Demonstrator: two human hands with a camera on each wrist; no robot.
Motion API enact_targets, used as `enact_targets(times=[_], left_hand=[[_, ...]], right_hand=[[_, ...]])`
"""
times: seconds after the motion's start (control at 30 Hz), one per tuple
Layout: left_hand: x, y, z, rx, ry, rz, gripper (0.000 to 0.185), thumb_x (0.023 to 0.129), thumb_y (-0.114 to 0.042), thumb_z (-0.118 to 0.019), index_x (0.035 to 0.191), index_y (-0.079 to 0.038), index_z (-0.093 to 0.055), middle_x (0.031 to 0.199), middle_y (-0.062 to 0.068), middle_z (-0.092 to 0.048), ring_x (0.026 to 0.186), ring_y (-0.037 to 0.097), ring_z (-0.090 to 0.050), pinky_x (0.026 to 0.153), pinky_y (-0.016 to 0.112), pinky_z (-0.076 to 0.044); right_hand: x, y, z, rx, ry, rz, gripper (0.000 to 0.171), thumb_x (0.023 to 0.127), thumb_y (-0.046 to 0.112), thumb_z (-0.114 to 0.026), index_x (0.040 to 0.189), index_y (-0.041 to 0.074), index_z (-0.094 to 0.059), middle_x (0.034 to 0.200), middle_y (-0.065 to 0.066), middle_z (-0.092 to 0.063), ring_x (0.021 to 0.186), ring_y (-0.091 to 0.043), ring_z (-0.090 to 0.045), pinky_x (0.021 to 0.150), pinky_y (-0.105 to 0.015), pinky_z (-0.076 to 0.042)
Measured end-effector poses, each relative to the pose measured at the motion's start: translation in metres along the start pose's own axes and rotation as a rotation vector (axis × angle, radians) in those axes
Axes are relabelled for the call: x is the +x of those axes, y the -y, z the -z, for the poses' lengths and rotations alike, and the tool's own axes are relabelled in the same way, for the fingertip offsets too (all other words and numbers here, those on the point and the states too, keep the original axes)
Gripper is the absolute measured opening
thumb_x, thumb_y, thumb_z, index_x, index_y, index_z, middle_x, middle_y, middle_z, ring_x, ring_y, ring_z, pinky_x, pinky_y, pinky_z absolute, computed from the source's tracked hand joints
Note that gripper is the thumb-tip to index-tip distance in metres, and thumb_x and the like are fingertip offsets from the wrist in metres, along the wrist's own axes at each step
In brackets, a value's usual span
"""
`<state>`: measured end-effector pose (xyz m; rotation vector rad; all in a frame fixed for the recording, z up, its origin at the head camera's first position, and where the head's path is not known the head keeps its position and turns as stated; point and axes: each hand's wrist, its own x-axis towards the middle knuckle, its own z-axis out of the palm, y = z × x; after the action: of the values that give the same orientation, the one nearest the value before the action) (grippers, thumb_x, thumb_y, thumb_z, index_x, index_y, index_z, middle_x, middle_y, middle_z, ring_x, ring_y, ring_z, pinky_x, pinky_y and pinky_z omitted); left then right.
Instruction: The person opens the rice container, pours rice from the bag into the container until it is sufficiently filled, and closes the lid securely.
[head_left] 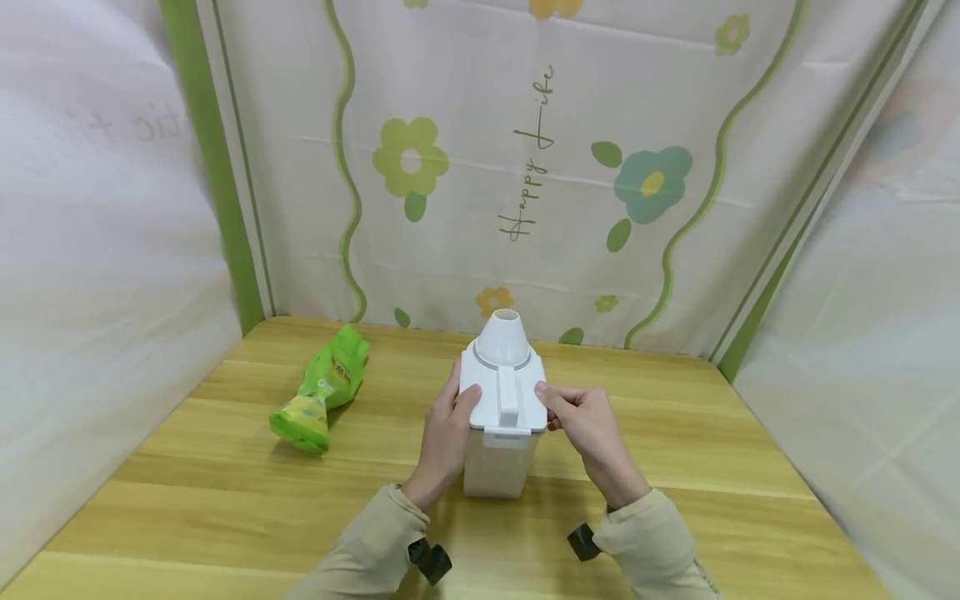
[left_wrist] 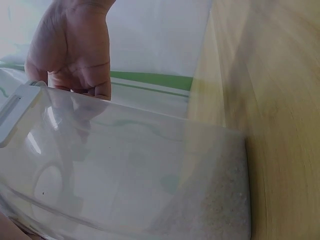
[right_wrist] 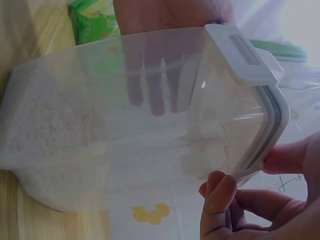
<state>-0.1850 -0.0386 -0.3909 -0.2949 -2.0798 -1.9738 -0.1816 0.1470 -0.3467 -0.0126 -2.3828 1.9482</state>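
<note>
Now both hands grip the container (head_left: 501,433): left hand (head_left: 444,433) at 9 o'clock, right hand (head_left: 588,425) pinching the lid (head_left: 504,392) at 3 o'clock.

A makeshift recording booth, by the look of it: a light wooden plank worktop (head_left: 675,467) closed in on three sides by hanging white cloth. The back sheet (head_left: 525,167) is printed with green and teal flowers, wavy green lines and the words "Happy Life".
</note>
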Motion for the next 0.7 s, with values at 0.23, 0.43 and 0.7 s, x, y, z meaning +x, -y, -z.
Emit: enact_targets(times=[0.23, 0.43, 0.7], left_hand=[[0.0001, 0.0002, -0.0003, 0.005, 0.014, 0.018, 0.06, 0.105, -0.03, -0.044, 0.156, -0.009, -0.022, 0.158, 0.0, -0.025, 0.142, 0.015, -0.024, 0.115, 0.038, -0.022], [0.0009, 0.0016, -0.0008, 0.012, 0.008, 0.019, 0.06, 0.105, -0.031, -0.044, 0.156, -0.011, -0.022, 0.157, -0.003, -0.025, 0.141, 0.012, -0.024, 0.115, 0.035, -0.022], [0.0007, 0.0037, -0.0014, 0.002, 0.003, -0.003, 0.06, 0.105, -0.032, -0.043, 0.156, -0.008, -0.021, 0.158, 0.002, -0.024, 0.143, 0.017, -0.023, 0.115, 0.04, -0.021]], right_hand=[[-0.0003, -0.0005, 0.0004, 0.003, 0.007, 0.015, 0.028, 0.095, 0.022, -0.068, 0.101, -0.004, -0.076, 0.08, -0.007, -0.069, 0.067, -0.019, -0.057, 0.066, -0.029, -0.05], [-0.0007, 0.0003, -0.0002, 0.003, 0.006, 0.017, 0.027, 0.096, 0.022, -0.068, 0.101, -0.004, -0.076, 0.081, -0.007, -0.069, 0.069, -0.021, -0.058, 0.067, -0.029, -0.051], [-0.0002, -0.001, -0.0002, 0.025, 0.011, 0.02, 0.027, 0.095, 0.021, -0.068, 0.098, -0.005, -0.076, 0.077, -0.006, -0.068, 0.069, -0.022, -0.057, 0.067, -0.03, -0.05]])
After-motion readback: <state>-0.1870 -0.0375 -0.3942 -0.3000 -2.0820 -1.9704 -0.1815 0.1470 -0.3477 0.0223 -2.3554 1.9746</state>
